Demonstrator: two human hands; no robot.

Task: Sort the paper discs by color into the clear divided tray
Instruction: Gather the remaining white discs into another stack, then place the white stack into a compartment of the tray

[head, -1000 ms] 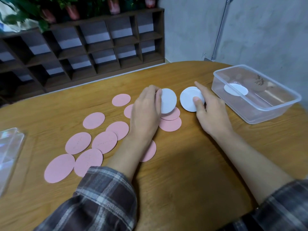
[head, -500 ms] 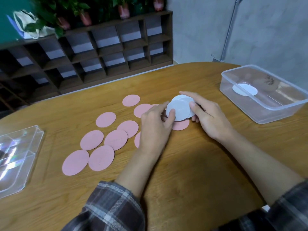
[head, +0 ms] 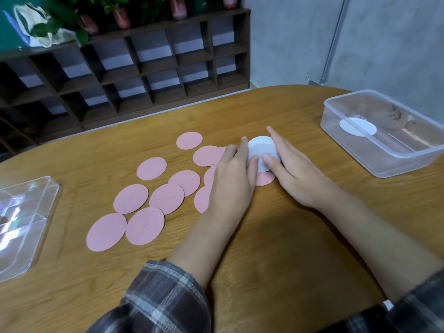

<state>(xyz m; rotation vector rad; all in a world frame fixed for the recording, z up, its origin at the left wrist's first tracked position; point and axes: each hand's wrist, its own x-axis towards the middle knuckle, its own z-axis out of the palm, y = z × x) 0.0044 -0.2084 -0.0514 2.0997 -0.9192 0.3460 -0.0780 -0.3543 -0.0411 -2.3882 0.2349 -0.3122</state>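
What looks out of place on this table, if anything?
One white disc lies in the clear lidless container on the right, not in the divided tray at the left edge, where sorted discs belong. The pink discs just overlap loosely; nothing looks damaged.

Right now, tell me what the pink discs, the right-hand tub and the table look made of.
Pink discs: thin paper or card, matte, lying flat without shine. Tub: clear plastic, glossy; the table shows through its walls. Table: wood or wood-look veneer, visible grain, slight sheen.
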